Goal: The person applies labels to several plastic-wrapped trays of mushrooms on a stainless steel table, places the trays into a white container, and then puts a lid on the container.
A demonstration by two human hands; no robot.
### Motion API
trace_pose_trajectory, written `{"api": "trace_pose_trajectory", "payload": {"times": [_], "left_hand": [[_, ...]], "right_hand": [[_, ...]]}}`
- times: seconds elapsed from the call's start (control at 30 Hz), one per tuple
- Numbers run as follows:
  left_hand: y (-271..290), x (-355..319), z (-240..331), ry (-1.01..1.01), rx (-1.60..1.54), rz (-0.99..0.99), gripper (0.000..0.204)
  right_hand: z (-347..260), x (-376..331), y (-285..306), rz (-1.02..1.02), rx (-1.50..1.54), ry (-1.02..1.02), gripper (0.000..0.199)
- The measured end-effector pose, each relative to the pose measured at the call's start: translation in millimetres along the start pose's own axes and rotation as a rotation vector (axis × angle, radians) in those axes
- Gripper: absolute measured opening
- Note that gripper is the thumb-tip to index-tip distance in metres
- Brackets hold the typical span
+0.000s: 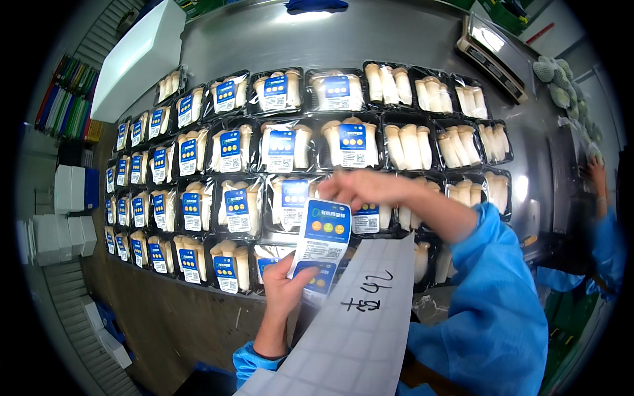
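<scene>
My left hand (285,282) is closed on a strip of printed labels (323,228), blue and white with round coloured dots, its thumb on the lower label. Just beyond the strip's top edge, my right hand (366,187) reaches over the packs with its fingers loosely bent, a little blurred. I see nothing held in it. Under and around both hands stand rows of film-wrapped black trays of king oyster mushrooms (277,146). Packs at the left and middle bear blue-and-white labels; several at the right, such as this unlabelled pack (407,146), have none.
A long white sheet (356,317) with handwriting curves up between my forearms. On the metal table (396,33) stand a white foam box (142,56) and a weighing scale (492,56). Netted produce (561,82) and another person's hand (597,173) are at the right.
</scene>
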State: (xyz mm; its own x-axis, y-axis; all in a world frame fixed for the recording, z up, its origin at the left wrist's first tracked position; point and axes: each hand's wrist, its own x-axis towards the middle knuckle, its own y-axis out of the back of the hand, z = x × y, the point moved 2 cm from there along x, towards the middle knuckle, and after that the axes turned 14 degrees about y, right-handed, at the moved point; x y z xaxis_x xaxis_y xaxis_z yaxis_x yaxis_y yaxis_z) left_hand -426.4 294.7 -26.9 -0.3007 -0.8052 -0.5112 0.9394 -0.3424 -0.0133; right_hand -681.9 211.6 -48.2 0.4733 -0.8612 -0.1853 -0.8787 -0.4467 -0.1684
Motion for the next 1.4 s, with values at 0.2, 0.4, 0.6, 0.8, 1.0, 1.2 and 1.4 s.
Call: {"api": "trace_pose_trajectory", "payload": {"times": [0.2, 0.4, 0.6, 0.8, 1.0, 1.2, 1.4], "left_hand": [[-14.6, 18.1, 24.8, -0.304, 0.306, 0.031, 0.028], [-39.1, 28.2, 16.1, -0.021, -0.103, 0.097, 0.011], [-46.6, 29.1, 1.8, 0.148, -0.134, 0.13, 0.012], [-27.0, 14.2, -3.8, 0.231, -0.046, 0.082, 0.017], [-21.4, 1.8, -21.1, 0.2, -0.217, 0.155, 0.019], [-24.0, 5.6, -21.4, 0.21, -0.208, 0.18, 0.018], [-21.8, 5.1, -23.5, 0.199, -0.249, 0.184, 0.017]], "right_hand": [[-41.3, -46.5, -27.1, 0.101, -0.105, 0.203, 0.027], [-38.1, -49.3, -37.2, 0.16, -0.73, 0.589, 0.026], [-24.4, -27.2, -3.7, -0.06, -0.306, 0.242, 0.02], [-46.2, 9.5, 127.1, 0.299, -0.842, 0.396, 0.025], [-52.8, 23.6, 265.6, 0.385, -1.403, 0.16, 0.05], [-9.9, 51.9, 293.7, 0.27, -1.7, -0.018, 0.064], [-17.8, 55.5, 244.9, 0.566, -1.658, 0.098, 0.064]]}}
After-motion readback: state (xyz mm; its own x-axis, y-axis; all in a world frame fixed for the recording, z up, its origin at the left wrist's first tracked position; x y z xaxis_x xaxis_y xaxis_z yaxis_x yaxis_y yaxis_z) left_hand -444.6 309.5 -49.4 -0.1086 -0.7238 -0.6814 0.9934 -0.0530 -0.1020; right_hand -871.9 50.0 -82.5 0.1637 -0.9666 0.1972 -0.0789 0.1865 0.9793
